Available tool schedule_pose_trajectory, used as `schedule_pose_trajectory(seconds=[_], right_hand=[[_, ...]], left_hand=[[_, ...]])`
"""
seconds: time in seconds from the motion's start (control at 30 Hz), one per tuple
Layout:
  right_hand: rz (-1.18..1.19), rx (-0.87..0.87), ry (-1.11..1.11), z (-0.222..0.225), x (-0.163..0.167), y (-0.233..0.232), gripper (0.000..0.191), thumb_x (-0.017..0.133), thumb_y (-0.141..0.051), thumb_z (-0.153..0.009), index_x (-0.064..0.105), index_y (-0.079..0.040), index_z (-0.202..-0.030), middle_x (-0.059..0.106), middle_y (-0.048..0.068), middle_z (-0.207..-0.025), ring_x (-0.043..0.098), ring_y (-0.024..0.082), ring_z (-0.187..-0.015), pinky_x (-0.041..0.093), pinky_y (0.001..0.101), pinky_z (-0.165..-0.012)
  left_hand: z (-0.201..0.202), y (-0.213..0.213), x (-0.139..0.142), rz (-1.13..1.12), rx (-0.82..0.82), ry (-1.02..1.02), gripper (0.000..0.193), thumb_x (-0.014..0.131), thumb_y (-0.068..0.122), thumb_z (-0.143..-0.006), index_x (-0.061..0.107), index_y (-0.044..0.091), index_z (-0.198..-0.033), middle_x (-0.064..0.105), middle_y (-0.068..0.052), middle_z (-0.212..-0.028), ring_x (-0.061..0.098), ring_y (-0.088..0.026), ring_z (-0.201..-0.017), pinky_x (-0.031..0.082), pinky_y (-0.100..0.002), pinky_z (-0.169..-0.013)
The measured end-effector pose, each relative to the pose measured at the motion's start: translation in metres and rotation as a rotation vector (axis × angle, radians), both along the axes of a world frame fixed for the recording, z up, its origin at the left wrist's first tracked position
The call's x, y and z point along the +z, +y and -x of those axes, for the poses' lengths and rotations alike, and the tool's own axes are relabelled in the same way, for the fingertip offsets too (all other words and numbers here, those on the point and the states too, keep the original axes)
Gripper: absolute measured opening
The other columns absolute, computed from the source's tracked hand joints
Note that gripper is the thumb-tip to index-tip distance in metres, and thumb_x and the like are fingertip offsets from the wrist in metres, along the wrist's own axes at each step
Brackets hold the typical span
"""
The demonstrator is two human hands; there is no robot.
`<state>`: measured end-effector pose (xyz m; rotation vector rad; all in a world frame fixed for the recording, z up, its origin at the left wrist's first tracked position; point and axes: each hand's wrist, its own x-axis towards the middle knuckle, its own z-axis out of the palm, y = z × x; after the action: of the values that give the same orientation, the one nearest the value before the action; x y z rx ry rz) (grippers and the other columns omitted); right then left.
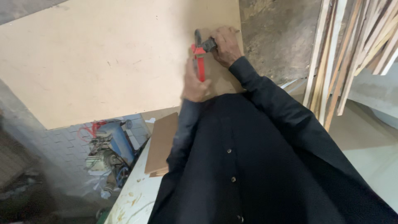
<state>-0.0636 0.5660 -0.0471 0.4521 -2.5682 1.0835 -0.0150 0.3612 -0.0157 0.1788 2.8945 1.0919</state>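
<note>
A large pale fibreboard panel (103, 58) fills the upper left of the head view. A red clamp (200, 58) with a dark head sits against the panel's right part. My left hand (194, 85) is closed around the clamp's red lower bar. My right hand (226, 45) grips the clamp's dark upper end near the panel's right edge. Both arms wear dark sleeves, and a dark buttoned coat (257, 166) covers the lower middle of the view.
A bundle of long wooden strips (352, 54) leans at the upper right. Smaller brown board pieces (161, 143) lie on a pale worktop (132, 199). A blue machine with a motor (110, 151) stands on the paved floor at the lower left.
</note>
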Motion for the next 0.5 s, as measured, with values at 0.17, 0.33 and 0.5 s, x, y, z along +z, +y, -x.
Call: schedule_pose_trajectory(seconds=[0.17,0.33,0.5], right_hand=[[-0.005,0.006,-0.039,0.002,0.004,-0.004,0.048,0.085,-0.009,-0.078,0.059,-0.006,-0.118,0.058,0.016,-0.109,0.056,0.037,-0.105,0.039,0.0483,-0.092],[-0.102,-0.018,-0.025,0.004,0.004,-0.005,0.049,0.085,-0.009,-0.078,0.061,-0.007,-0.120,0.057,0.012,-0.108,0.057,0.033,-0.105,0.039,0.0464,-0.090],[-0.099,0.005,-0.044,0.004,0.006,-0.006,0.047,0.086,-0.012,-0.079,0.060,-0.007,-0.117,0.057,0.012,-0.107,0.056,0.034,-0.102,0.038,0.0461,-0.087]], left_hand=[[0.006,-0.031,-0.001,-0.801,0.581,-0.189,0.067,0.072,0.002,-0.076,0.045,-0.004,-0.137,0.052,-0.023,-0.113,0.059,-0.024,-0.083,0.056,-0.036,-0.069],[0.006,-0.008,0.003,-0.492,0.362,-0.047,0.089,0.071,0.005,-0.067,0.038,0.003,-0.150,0.055,-0.018,-0.130,0.061,-0.030,-0.105,0.052,-0.039,-0.085],[0.008,0.000,0.006,-0.788,0.628,-0.410,0.081,0.059,0.001,-0.072,0.047,-0.006,-0.151,0.058,-0.036,-0.115,0.059,-0.045,-0.091,0.051,-0.053,-0.088]])
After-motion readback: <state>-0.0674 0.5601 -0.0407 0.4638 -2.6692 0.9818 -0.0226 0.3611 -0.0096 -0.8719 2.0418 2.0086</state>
